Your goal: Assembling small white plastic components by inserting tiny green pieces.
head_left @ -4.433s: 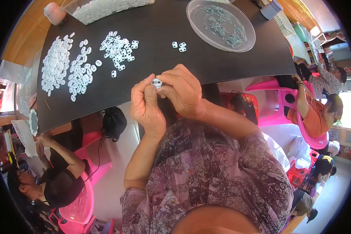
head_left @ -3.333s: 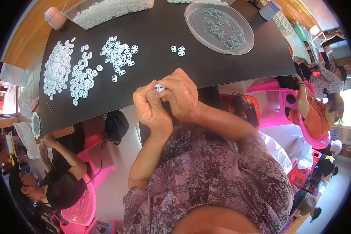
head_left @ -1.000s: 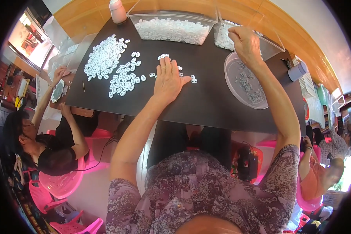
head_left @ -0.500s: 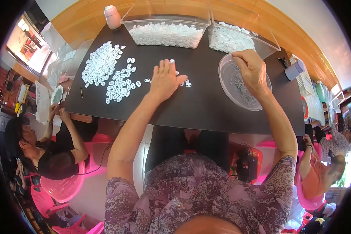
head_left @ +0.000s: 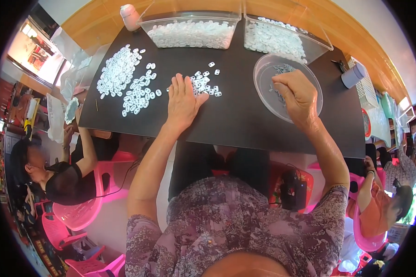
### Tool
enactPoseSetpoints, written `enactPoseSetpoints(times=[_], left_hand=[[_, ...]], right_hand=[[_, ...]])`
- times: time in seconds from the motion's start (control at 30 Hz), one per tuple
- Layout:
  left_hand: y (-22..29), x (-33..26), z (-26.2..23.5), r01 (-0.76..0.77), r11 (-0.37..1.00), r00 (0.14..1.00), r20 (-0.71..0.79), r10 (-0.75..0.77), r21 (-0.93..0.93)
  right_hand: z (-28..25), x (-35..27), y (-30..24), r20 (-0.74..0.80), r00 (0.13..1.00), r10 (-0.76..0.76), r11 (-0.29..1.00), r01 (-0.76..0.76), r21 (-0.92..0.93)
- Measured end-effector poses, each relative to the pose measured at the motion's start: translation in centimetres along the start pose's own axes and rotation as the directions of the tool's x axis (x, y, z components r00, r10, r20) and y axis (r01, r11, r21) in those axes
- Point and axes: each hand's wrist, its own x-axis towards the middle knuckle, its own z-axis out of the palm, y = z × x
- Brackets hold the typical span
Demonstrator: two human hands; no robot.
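My left hand lies with its fingers stretched out on the dark table, palm down. Beside its fingers and thumb is a loose cluster of small white plastic pieces, each with two dark holes. Over a round clear plastic tray hovers my right hand, its fingers curled closed. Whatever those fingers may hold is hidden. Small grey screw-like pieces lie in the tray, partly covered by that hand.
White oval pieces lie in a large heap and a smaller one at left. Two clear bins of white pieces stand at the back. A pink bottle and a grey cup stand nearby. Other people sit at both sides.
My left hand has shifted left, baring the cluster of white pieces that it mostly covered. My right hand stays closed over the tray, slightly lower. The whole view has shifted a little.
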Motion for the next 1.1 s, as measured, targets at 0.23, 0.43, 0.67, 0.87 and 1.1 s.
enactPoseSetpoints(times=[0.23, 0.43, 0.67, 0.87, 1.1], left_hand=[[4.0, 0.8, 0.3, -0.045, 0.985, 0.999, -0.016, 0.043, -0.165], [3.6, 0.8, -1.4, -0.172, 0.963, 0.977, -0.159, 0.140, -0.208], [0.5, 2.2, 0.5, -0.015, 0.997, 0.994, -0.105, 0.006, -0.081], [3.5, 2.7, 0.9, -0.080, 0.963, 0.982, -0.189, 0.031, -0.258], [4.8, 2.4, -0.5, -0.276, 0.814, 0.872, -0.489, -0.011, -0.511]], right_hand=[[-0.6, -2.1, -0.9, -0.020, 1.000, -0.005, 1.000, 0.005, 0.024], [-1.4, -3.7, -1.6, -0.031, 0.999, 0.044, 0.999, -0.045, -0.029], [-0.6, -4.2, -3.4, 0.035, 0.989, 0.146, 0.989, -0.146, 0.005], [0.8, -3.3, -4.8, 0.049, 0.999, 0.003, 1.000, -0.003, 0.008], [2.3, -3.9, -5.9, 0.087, 0.996, 0.022, 0.999, -0.025, 0.032]])
